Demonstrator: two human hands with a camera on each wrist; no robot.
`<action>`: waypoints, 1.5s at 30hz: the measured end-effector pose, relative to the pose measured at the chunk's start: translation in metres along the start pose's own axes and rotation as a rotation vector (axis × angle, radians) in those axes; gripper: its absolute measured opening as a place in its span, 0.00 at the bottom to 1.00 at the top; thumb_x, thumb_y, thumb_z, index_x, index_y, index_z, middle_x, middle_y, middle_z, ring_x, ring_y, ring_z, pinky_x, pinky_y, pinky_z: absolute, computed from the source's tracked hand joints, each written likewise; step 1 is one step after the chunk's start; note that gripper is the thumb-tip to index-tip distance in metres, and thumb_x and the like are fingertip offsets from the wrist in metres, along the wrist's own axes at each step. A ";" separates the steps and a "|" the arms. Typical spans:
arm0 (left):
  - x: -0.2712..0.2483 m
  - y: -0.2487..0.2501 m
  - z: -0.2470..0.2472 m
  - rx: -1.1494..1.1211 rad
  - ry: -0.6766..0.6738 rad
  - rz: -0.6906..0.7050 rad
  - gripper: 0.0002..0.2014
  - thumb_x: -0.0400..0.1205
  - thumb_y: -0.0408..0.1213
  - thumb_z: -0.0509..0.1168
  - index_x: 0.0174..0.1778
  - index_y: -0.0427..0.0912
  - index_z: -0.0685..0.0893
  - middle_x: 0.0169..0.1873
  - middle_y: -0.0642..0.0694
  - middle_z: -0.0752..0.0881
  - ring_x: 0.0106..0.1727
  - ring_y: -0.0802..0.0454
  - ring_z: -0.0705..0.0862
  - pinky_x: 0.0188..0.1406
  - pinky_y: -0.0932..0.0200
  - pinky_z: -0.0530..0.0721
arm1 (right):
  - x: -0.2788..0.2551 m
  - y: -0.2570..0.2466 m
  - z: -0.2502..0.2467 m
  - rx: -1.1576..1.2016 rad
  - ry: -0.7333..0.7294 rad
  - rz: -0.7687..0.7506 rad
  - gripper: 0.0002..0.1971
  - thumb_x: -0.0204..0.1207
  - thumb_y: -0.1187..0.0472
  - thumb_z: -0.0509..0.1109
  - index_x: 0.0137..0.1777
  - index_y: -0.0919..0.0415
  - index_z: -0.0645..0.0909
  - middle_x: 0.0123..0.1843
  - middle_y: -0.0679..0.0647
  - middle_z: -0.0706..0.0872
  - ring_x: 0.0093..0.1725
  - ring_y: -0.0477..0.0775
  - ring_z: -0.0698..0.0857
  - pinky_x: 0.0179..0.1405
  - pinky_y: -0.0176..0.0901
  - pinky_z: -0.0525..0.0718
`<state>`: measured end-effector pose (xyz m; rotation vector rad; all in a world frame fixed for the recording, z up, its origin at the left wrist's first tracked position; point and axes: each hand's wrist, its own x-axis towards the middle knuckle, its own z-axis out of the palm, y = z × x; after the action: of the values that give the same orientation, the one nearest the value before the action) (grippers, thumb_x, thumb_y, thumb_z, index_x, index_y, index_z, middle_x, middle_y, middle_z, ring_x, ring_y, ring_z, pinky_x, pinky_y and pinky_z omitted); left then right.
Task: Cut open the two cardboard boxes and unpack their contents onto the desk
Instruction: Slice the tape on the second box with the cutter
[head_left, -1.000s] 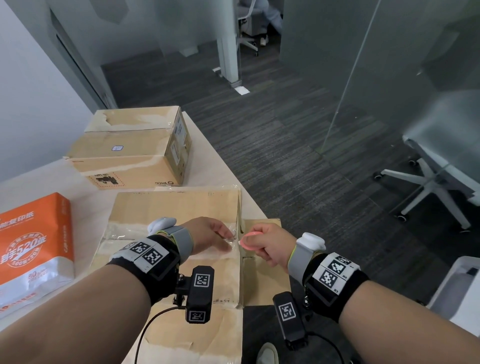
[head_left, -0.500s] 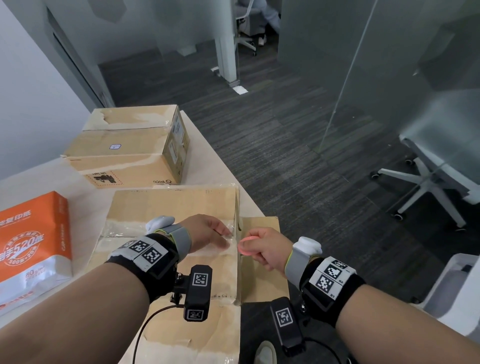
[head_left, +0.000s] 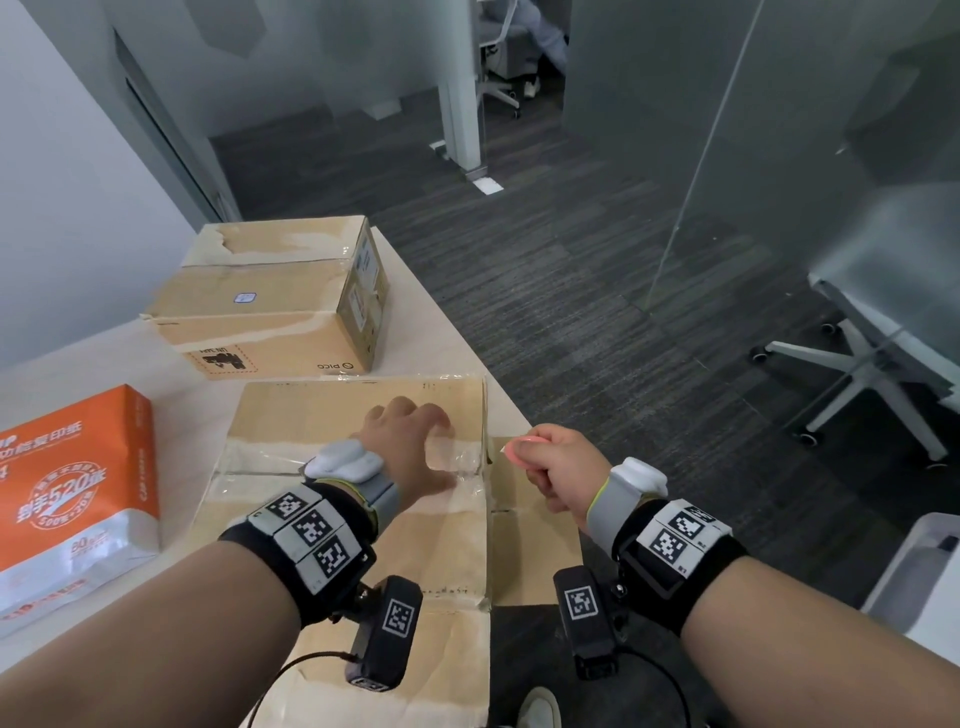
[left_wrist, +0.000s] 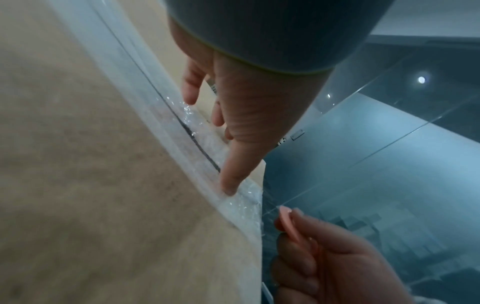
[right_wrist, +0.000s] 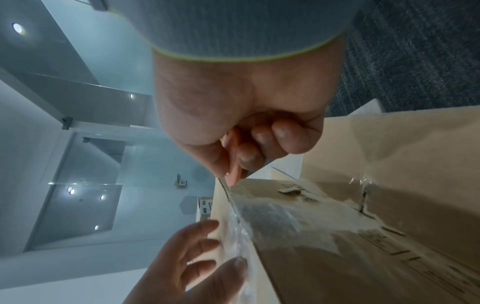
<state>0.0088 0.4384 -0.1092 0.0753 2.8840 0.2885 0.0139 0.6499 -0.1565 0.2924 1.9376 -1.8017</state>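
- The near cardboard box lies flat on the desk, against its right edge, with clear tape running across its top from left to right.
- The left hand rests on top of this box near its right end, fingers spread and fairly straight; the thumb presses on the tape close to the box's corner, and the other fingertips touch the cardboard just beyond the seam.
- The right hand is curled around a small pink cutter, pinched between thumb and forefinger.
- The cutter's tip sits at the box's upper right edge, right where the tape folds over the side; whether it touches the tape cannot be told.
- The second cardboard box stands farther away on the desk, just beyond the near box, with its top flaps closed.
- An orange pack of paper lies to the left of the near box.
- A white office chair stands on the dark carpet at the far right, behind a glass partition.
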 end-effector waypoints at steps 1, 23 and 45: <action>0.000 0.002 -0.001 0.052 -0.001 0.009 0.35 0.70 0.58 0.79 0.73 0.66 0.74 0.70 0.54 0.74 0.72 0.47 0.72 0.64 0.47 0.78 | 0.001 0.000 0.001 0.000 0.002 -0.008 0.10 0.81 0.59 0.71 0.38 0.58 0.76 0.25 0.51 0.69 0.21 0.46 0.62 0.19 0.36 0.59; 0.022 0.026 0.001 0.498 -0.354 0.239 0.46 0.86 0.39 0.64 0.85 0.61 0.34 0.89 0.40 0.52 0.65 0.33 0.85 0.54 0.41 0.89 | 0.022 0.005 0.018 0.056 0.044 -0.008 0.11 0.77 0.51 0.73 0.45 0.59 0.80 0.31 0.60 0.72 0.21 0.49 0.66 0.20 0.39 0.65; 0.008 0.016 -0.004 0.294 -0.107 0.229 0.11 0.83 0.44 0.65 0.57 0.45 0.73 0.58 0.49 0.83 0.42 0.41 0.77 0.41 0.53 0.77 | 0.019 0.001 0.017 -0.001 -0.059 0.017 0.09 0.81 0.57 0.70 0.40 0.58 0.79 0.25 0.51 0.71 0.19 0.47 0.64 0.20 0.36 0.61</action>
<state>0.0008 0.4543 -0.1039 0.4593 2.7891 -0.0995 0.0014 0.6303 -0.1664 0.2525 1.8899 -1.7784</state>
